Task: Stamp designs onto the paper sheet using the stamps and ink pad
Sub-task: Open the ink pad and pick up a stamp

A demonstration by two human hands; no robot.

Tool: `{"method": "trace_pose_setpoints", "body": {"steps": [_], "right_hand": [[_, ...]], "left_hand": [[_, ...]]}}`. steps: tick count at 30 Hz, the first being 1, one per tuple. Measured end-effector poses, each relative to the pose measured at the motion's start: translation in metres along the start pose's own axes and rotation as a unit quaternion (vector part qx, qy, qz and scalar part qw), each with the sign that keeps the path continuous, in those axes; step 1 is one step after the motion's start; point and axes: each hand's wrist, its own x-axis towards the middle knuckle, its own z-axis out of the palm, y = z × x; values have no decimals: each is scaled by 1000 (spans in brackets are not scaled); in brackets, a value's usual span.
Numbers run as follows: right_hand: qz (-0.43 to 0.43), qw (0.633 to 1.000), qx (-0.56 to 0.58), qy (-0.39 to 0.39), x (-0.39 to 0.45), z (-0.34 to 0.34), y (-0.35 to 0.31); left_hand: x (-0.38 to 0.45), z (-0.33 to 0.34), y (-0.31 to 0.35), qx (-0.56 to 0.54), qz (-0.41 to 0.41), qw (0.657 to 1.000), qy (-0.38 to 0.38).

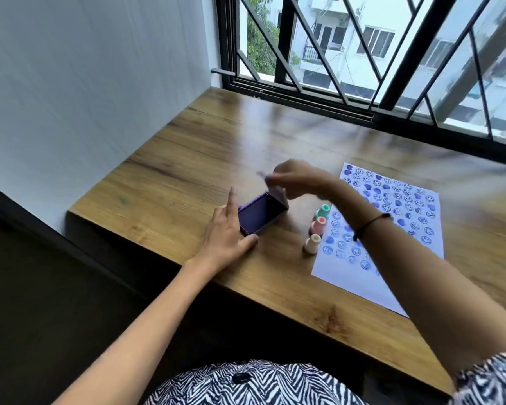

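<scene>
A purple ink pad (259, 217) lies open on the wooden table (170, 182), its hinged lid (278, 198) standing up at the far end. My left hand (228, 232) rests against the pad's near-left side, thumb at its front corner, fingers spread. My right hand (295, 178) is blurred and pinches the top edge of the lid. Three small stamps stand in a row right of the pad: a green stamp (322, 211), a pink stamp (318, 225) and a cream stamp (311, 244). The paper sheet (392, 229) lies further right, covered with blue smiley and heart prints.
A white wall borders the table on the left. A barred window (362, 54) runs along the far edge. The table's near edge drops to a dark floor. A black band sits on my right wrist (371, 225).
</scene>
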Motion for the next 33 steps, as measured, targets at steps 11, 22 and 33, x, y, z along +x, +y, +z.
{"method": "trace_pose_setpoints", "body": {"steps": [11, 22, 33], "right_hand": [[76, 990, -3, 120, 10, -35, 44], [97, 963, -233, 97, -42, -11, 44], [-81, 976, 181, 90, -46, 27, -6]], "left_hand": [[2, -8, -5, 61, 38, 997, -3], [-8, -8, 25, -36, 58, 991, 113], [-10, -18, 31, -457, -78, 882, 87]]}}
